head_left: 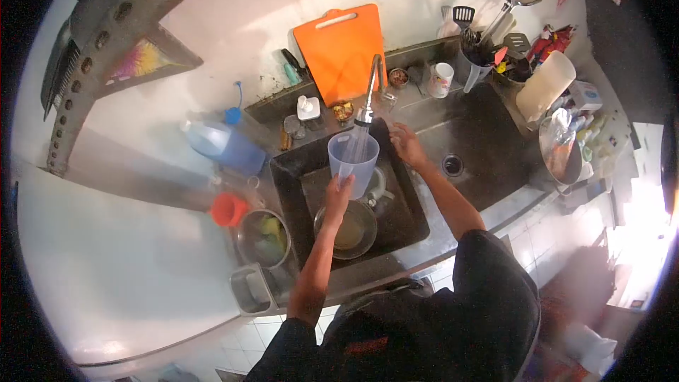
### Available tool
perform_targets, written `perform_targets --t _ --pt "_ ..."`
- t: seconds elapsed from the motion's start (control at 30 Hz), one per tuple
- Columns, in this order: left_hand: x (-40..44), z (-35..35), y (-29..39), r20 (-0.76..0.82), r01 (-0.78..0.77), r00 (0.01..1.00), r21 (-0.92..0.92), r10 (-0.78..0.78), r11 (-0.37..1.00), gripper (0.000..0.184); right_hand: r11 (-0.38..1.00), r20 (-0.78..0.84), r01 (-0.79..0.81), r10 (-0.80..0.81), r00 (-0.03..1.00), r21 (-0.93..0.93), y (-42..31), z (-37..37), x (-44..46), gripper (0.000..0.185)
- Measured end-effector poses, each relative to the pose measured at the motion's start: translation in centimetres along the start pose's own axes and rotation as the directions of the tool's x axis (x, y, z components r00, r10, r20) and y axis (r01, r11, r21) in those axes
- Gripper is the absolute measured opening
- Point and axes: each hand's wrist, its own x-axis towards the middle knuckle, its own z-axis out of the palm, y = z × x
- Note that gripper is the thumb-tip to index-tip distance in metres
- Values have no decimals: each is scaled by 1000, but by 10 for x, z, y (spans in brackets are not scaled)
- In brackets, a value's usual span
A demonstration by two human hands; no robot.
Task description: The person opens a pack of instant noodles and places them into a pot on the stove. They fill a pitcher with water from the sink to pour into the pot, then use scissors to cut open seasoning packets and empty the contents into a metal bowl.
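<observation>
My left hand is closed on the handle of a translucent plastic pitcher, holding it over the left sink basin. Water streams from the faucet into the pitcher's mouth. My right hand, fingers apart and nothing in them, hovers by the basin's right rim, to the right of the faucet. Below the pitcher, a round pan or bowl with cloudy liquid lies in the basin. Beside it is a pale, curved item, partly hidden by the pitcher.
An orange cutting board leans on the wall behind the faucet. Left stand a large blue-liquid jug, a red cup and a metal bowl. The right basin has a drain; a utensil holder stands behind it.
</observation>
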Motion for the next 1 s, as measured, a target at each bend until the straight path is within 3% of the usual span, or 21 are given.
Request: perform_targets --t 0.1,0.17,0.2,0.27,0.4,0.6,0.67,0.7,0.77,0.8,0.87,0.9,0.97,1.0 --pt "-3 5 -12 4 -19 1000 42 19 999 37 999 -79 -39 40 996 16 2 -12 -22 21" --pt "-11 8 -4 28 -25 999 15 25 1000 34 934 -59 -227 252 966 276 -19 -32 -34 22" --pt "-14 10 0 28 -21 999 16 21 1000 34 933 -57 -231 255 965 276 -19 -34 -38 22" --pt "-20 15 7 -20 -29 999 -4 29 1000 33 998 -127 -64 65 990 10 -16 -41 -46 23" --pt "-28 13 13 -10 -24 1000 -21 24 999 33 996 -124 -74 80 989 48 -10 -38 -54 22" --pt "-29 15 8 -48 -92 995 -27 91 995 30 996 -114 -79 75 991 -36 -16 -32 -52 25" --pt "-32 13 13 -58 -44 997 -39 42 998 30 892 133 -453 448 884 7 -17 -29 -49 29" --pt "-35 12 16 -64 -45 997 -41 42 998 30 894 137 -449 444 886 6 -19 -27 -48 29" --pt "-39 9 23 -73 -15 997 -42 12 999 28 931 -34 -349 354 935 109 -17 -15 -43 32" --pt "-40 7 21 -83 -14 996 -43 10 999 28 932 -26 -344 349 937 111 -15 -11 -41 32" --pt "-41 5 12 -88 -40 995 16 41 999 27 930 -129 -228 274 953 288 -17 -5 -34 29" --pt "-42 3 8 -95 -38 995 12 39 999 27 931 -122 -227 270 955 287 -18 -1 -30 29" --pt "-44 2 5 -101 -45 994 32 48 998 26 794 -98 -213 322 941 569 -19 9 -22 28" --pt "-44 3 4 -105 -44 993 28 47 999 26 796 -94 -212 319 943 567 -19 10 -22 28"
